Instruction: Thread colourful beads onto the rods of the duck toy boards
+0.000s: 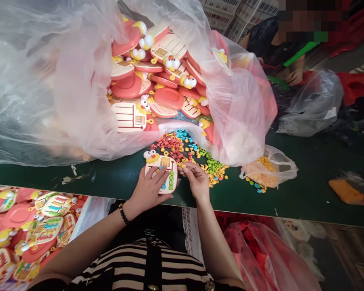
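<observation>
We log the left hand (148, 188) flat on the chick toy (166, 162) at the near tabletop (306, 190), fingers spread. The right hand (197, 180) has its fingers pinched together at the toy's right edge. We cannot tell what they hold. Coloured pieces (176, 147) lie just beyond.

Bright, even light falls from above on the green table (306, 173), and we find only soft, short shadows, a faint one beneath the left hand (148, 188). Glare washes the clear plastic bag (42, 72) at upper left to a milky white. At centre the coloured beads (182, 147) are sharp; the pink bags (261, 250) at lower right go soft. The wide lens bows the table's near edge and stretches the corners. We note a pixelated block at top right, and the table's far right lies dimmer.
</observation>
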The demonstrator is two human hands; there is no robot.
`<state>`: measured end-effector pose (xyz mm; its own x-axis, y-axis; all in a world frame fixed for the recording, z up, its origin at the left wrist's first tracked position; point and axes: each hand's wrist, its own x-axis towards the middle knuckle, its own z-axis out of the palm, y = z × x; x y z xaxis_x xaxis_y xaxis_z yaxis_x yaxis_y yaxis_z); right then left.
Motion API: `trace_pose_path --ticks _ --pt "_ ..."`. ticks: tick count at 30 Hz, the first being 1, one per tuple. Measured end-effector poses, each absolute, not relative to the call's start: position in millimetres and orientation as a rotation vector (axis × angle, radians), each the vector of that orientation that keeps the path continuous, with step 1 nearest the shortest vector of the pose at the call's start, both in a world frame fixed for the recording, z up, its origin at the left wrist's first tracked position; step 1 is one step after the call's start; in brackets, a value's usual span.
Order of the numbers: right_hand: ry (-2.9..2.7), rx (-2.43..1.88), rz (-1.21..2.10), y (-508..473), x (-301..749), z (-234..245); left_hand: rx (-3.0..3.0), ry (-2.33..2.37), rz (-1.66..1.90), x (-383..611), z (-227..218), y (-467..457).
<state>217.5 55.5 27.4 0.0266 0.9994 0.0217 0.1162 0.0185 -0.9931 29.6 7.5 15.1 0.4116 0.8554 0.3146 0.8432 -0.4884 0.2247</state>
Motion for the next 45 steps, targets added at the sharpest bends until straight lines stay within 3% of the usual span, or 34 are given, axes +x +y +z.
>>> trace_pose_path --ticks 9,23,30,36,45 --pt "-1.696 -1.393 0.596 77 195 12 2.588 1.556 0.632 28 13 8" --pt "-1.819 -1.376 0.442 80 194 7 2.606 1.562 0.671 26 12 9" --pt "-2.217 -1.302 0.168 78 205 12 2.595 1.561 0.660 26 13 10" --pt "-2.467 -1.275 0.150 84 217 19 2.580 1.542 0.564 25 11 11" --pt "-2.434 -1.366 0.030 72 213 10 2.582 1.541 0.649 28 12 12"
